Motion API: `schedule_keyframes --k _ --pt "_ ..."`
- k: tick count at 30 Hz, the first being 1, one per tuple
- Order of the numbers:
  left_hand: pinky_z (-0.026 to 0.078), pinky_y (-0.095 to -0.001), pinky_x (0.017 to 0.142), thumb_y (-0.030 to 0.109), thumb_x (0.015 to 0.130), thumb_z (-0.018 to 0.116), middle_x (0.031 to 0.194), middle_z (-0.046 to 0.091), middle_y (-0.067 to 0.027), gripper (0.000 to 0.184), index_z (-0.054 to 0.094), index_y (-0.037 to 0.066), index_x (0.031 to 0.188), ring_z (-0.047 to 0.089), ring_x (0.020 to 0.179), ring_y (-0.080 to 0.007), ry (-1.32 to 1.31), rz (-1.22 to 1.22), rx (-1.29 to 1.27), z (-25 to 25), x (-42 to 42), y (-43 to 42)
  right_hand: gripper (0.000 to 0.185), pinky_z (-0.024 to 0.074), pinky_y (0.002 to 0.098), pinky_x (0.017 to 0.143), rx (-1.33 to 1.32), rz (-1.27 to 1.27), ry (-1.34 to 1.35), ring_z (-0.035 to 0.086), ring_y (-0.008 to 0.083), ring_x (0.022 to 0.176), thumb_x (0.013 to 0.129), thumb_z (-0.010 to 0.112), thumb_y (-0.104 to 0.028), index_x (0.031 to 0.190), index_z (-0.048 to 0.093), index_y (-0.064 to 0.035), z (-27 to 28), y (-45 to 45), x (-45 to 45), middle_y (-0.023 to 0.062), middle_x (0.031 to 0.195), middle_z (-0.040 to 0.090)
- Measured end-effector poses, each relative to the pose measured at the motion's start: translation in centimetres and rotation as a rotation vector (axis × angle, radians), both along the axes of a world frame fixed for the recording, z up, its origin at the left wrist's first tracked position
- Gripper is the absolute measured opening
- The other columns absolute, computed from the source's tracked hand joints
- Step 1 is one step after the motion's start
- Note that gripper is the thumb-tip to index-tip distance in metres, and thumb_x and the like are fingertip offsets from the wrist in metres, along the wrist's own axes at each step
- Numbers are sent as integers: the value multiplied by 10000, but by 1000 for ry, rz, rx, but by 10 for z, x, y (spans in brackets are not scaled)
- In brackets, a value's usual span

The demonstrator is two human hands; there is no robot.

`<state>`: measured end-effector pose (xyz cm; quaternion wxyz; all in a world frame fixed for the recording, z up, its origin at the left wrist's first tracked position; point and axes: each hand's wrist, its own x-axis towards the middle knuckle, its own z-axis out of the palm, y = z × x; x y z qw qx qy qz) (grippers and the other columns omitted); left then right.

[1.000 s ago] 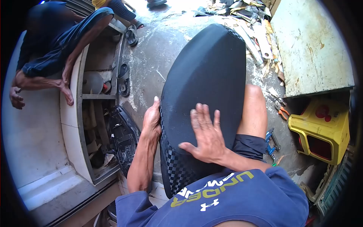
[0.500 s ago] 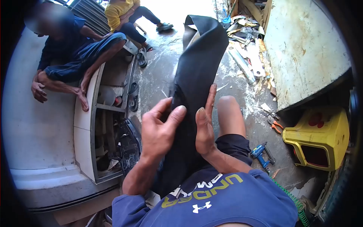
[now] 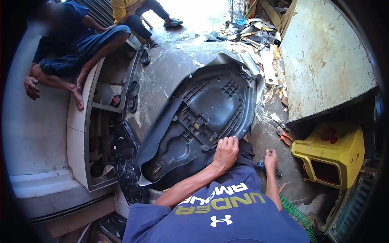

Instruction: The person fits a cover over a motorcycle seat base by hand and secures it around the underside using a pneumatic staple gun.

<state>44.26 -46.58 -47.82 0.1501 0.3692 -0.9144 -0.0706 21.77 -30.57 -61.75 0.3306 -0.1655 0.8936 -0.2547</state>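
A motorcycle seat [image 3: 214,101] lies upside down across my lap, its ribbed black plastic base facing up. Loose black cover material [image 3: 160,129] folds over its rim along the left side and spreads past the far end. My left hand [image 3: 227,153] is closed on the cover at the seat's near right edge, fingertips hidden beneath the knuckles. Down at my right side, my right hand [image 3: 271,159] is curled around a blue staple gun [image 3: 261,164] at floor level, mostly covering the tool.
Orange-handled pliers [image 3: 286,139] and a yellow plastic stool [image 3: 328,154] are at right. A green coiled hose [image 3: 300,214] runs beside me. Scraps [image 3: 263,40] pile up near a pale board [image 3: 324,56]. One person [image 3: 77,52] sits on the left ledge, another [image 3: 133,16] farther back.
The black piece held upright between both hands has come down, showing the seat's underside. My left hand moved to its right edge; my right hand left it and reached down to the staple gun.
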Motion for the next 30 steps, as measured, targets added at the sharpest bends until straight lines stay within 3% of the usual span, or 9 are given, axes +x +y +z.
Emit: schedule_keyframes --k 1,3,5,8,11,13,17,21,30 --pt "426 -369 686 90 856 580 816 544 -91 299 647 -51 1112 556 781 -234 11 18 48 3 -3 -4 524 558 470 898 302 213 243 673 375 1056 906 685 -211 1359 494 -29 -29 39 -7 179 1151 675" --pt "407 -336 670 125 840 576 803 534 -66 318 643 -57 1092 540 773 -200 -55 30 -85 -11 -3 -6 826 450 530 1047 630 284 296 578 433 1206 766 781 -159 1455 333 -74 -45 80 11 217 1262 601" --pt "406 -333 670 120 854 571 799 539 -61 293 657 -56 1072 538 770 -196 -92 43 -113 -18 -5 -2 1004 440 515 1063 621 319 201 537 410 1268 714 805 -126 1500 184 -73 -54 92 21 237 1354 525" --pt "406 -335 690 126 857 569 859 560 -67 286 670 -45 1063 535 827 -199 -136 49 -60 -21 -10 -5 691 457 536 981 463 229 234 576 475 1157 766 731 -75 1318 321 -11 -69 83 17 305 1190 597" --pt "408 -323 726 127 849 569 932 559 -75 295 668 -43 1069 528 890 -207 -148 59 8 -24 -11 -5 654 474 573 927 385 248 41 581 562 1100 753 715 -147 1250 303 -46 -39 55 -6 363 1154 610" --pt "417 -316 752 130 862 562 960 557 -80 329 658 -51 1119 524 903 -206 -222 76 78 -17 -15 -11 573 488 556 912 291 153 83 615 535 1076 754 716 -204 1213 436 -5 10 5 -9 352 1079 651" --pt "423 -298 776 135 886 555 1002 559 -76 451 597 -88 1275 520 928 -195 -282 87 109 -19 -13 -1 388 548 440 800 82 132 -54 736 328 864 749 717 -289 953 737 40 112 -68 -6 231 867 736" --pt "431 -287 788 133 889 553 1017 564 -72 476 582 -92 1307 524 945 -193 -302 92 85 -20 -20 -2 474 565 445 791 3 411 -6 745 364 870 726 722 -361 950 730 56 200 -127 26 263 841 726" --pt "492 -311 796 94 892 556 1037 558 -91 457 568 -96 1307 539 976 -222 -169 152 209 -32 -25 11 484 557 470 791 237 632 77 715 439 895 760 713 -389 899 729 74 205 -166 49 323 846 693"
